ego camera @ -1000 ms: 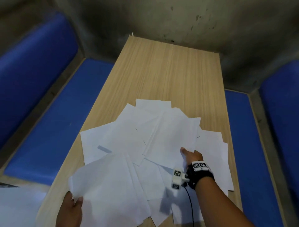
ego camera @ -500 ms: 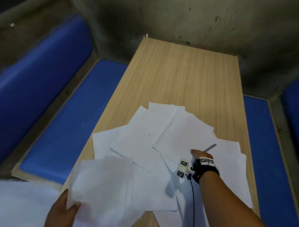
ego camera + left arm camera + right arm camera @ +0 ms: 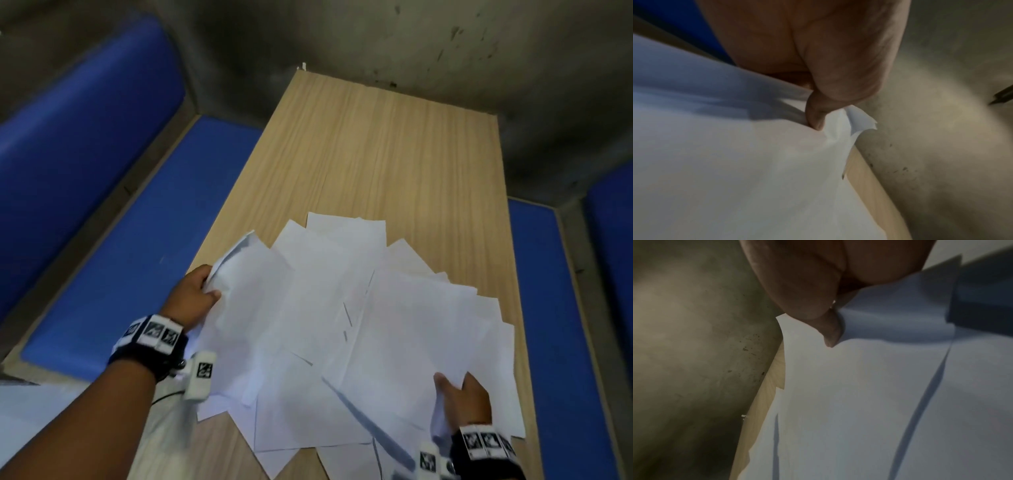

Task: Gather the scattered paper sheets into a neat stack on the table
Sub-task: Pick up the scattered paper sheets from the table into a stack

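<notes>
Nearest me, my right hand (image 3: 462,399) is pinching the near edge of a sheet at the right side of the paper sheets (image 3: 342,325), thumb on top, fingers curled under. A bit further out, my left hand (image 3: 193,298) is gripping a lifted sheet's edge on the left side. The sheets are lying fanned and overlapping across the near half of the wooden table (image 3: 376,144). Blue bench seats (image 3: 137,246) are flanking it, with a stained grey wall (image 3: 411,41) behind.

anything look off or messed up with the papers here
The paper sheets lie fanned out at mixed angles, not stacked. The sheet pinched by the left hand has a crumpled, curled corner.
</notes>
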`<state>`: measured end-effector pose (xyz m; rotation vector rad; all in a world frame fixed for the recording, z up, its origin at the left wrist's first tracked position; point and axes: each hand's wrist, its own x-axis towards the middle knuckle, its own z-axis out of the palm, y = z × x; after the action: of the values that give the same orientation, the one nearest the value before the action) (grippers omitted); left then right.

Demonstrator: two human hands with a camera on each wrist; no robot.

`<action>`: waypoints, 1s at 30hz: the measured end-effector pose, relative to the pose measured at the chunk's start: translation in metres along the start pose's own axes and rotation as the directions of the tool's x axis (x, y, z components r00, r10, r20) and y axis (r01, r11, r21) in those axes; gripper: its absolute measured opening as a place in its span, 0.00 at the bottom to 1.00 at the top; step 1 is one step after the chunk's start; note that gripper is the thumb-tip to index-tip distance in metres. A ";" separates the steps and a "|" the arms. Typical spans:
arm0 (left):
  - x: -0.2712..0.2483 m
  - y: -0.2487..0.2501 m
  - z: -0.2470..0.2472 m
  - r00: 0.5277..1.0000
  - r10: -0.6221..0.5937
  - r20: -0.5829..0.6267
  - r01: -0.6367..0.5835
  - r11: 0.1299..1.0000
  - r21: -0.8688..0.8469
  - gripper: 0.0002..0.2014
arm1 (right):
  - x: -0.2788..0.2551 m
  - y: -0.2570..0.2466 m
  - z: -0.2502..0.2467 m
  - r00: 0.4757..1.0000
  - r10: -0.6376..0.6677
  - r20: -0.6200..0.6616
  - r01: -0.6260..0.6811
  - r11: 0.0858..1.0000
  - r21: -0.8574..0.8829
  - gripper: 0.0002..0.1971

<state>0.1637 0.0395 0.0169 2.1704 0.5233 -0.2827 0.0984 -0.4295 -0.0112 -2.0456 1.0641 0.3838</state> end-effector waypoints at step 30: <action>0.054 0.026 0.116 0.994 -0.062 -0.086 0.098 0.852 0.515 0.17 | -0.040 0.058 -0.002 0.998 0.053 0.016 -0.054 0.992 0.110 0.18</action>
<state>0.2217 -0.0531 -0.0552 2.6955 0.6300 -0.4399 0.0285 -0.4288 -0.0162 -1.9177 1.1098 0.3572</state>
